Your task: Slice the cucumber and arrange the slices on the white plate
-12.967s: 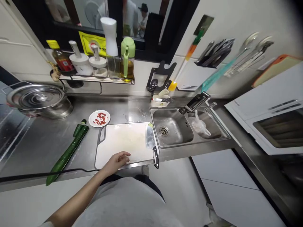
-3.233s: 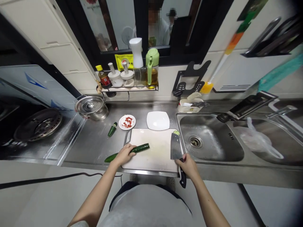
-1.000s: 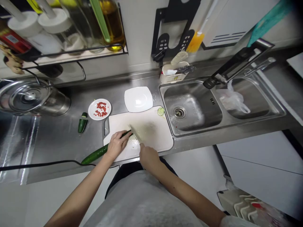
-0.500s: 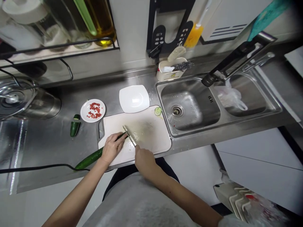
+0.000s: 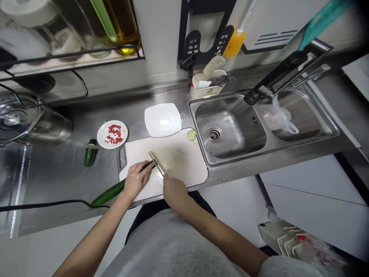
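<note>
My left hand (image 5: pixel 136 180) is closed on a long cucumber (image 5: pixel 108 192) that lies across the left edge of the white cutting board (image 5: pixel 191 163). Its cut end points at the blade, and my palm hides the middle. A kitchen knife (image 5: pixel 156 163) stands on edge at that end, its handle in my right hand (image 5: pixel 174 191). The board is wet around the blade. Thin cucumber slices (image 5: pixel 191 135) sit at the board's far right corner. A short cucumber piece (image 5: pixel 90 156) and a small cut end (image 5: pixel 92 142) rest on the counter to the left.
Behind the board is a white square plate (image 5: pixel 163 119). A round white plate (image 5: pixel 122 141) holds chopped red bits. The steel sink (image 5: pixel 230 130) borders the board's right side, with a faucet (image 5: pixel 259 90) above it. A black cord (image 5: pixel 57 204) runs beneath the cucumber's far end.
The view has shifted very slightly. Both hands, the knife and the cucumber keep nearly the same places on the board.
</note>
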`<state>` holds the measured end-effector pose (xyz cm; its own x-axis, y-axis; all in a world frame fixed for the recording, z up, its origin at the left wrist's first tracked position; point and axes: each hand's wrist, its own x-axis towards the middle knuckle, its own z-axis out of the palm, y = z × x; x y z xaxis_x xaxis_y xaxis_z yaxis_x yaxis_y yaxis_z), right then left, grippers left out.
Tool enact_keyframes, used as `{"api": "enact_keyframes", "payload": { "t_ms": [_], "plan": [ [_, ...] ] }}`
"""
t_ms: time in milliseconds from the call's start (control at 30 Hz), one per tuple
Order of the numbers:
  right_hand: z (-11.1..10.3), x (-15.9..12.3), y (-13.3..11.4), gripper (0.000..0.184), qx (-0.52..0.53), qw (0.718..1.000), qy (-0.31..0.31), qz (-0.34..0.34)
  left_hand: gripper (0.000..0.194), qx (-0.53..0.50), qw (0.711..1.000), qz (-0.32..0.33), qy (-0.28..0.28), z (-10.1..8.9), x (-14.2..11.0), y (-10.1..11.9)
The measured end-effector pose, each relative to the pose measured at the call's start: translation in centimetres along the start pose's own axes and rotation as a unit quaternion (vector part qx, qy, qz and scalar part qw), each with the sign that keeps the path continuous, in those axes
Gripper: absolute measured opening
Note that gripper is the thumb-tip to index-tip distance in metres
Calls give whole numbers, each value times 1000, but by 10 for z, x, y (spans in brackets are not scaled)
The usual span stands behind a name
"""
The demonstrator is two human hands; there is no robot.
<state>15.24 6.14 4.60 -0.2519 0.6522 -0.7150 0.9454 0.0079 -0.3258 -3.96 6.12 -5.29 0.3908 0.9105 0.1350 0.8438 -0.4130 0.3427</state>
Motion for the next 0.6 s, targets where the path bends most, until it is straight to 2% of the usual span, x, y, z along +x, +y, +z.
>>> {"api": "enact_keyframes", "payload": {
  "t_ms": [600],
  "plan": [
    [5, 14, 9, 30, -7, 1000, 2, -24, 40, -44, 999, -10, -12, 2, 0, -3]
  ]
}}
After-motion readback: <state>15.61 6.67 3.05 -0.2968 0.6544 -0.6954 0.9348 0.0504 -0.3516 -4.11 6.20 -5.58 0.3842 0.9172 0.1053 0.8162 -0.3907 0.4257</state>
